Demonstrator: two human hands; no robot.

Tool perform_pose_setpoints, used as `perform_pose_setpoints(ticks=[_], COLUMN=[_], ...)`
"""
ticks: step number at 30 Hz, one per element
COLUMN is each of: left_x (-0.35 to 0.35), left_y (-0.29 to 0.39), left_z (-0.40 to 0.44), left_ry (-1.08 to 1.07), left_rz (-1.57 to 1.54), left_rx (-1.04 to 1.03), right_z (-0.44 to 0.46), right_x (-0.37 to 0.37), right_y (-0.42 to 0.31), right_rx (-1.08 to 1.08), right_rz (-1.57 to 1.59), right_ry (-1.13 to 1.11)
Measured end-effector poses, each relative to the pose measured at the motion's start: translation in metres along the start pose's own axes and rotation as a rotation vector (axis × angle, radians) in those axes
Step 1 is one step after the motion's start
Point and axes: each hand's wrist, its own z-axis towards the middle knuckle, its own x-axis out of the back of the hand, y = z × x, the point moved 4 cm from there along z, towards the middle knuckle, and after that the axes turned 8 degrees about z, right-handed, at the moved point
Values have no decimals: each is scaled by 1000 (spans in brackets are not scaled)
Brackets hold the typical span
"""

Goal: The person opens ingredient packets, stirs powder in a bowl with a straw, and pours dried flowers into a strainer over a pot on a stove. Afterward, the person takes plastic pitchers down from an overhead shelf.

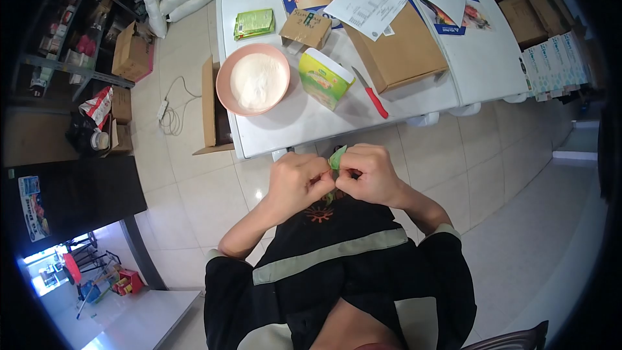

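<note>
Close in front of my body, short of the table edge, both hands are closed with the fingertips meeting. My left hand (299,180) and my right hand (368,174) pinch a small green packet (337,157) between them. Most of the packet is hidden by the fingers, and I cannot tell whether it is torn. On the table beyond stands a pink bowl (221,84) of white powder (259,81). Beside the bowl is an open green and yellow box (326,81). A stack of green packets (254,24) lies farther back.
A red-handled knife (376,102) lies near the front edge of the white table (278,136). Behind are a small cardboard box (306,29) and a large one (398,58) with papers (366,5) on top. An open carton (210,107) stands on the floor left of the table.
</note>
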Motion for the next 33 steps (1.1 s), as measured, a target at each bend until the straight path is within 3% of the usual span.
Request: perform_pose_setpoints(ticks=[8, 16, 26, 30, 33], left_x=[-5, -3, 2, 2, 2], left_y=[-2, -6, -4, -10, -9], left_z=[-1, 6, 3, -1, -5], left_ry=[49, -23, -138, -194, -253], left_rz=[91, 172, 535, 527, 352], left_rx=[-34, -98, -241, -280, -338], right_z=[-2, 4, 8, 8, 7], right_x=[4, 7, -12, -14, -14], right_y=[4, -4, 5, 5, 3], right_rx=[19, 70, 289, 348, 390], right_rz=[-68, -407, -382, -325, -213], right_ry=[4, -106, -277, -336, -393])
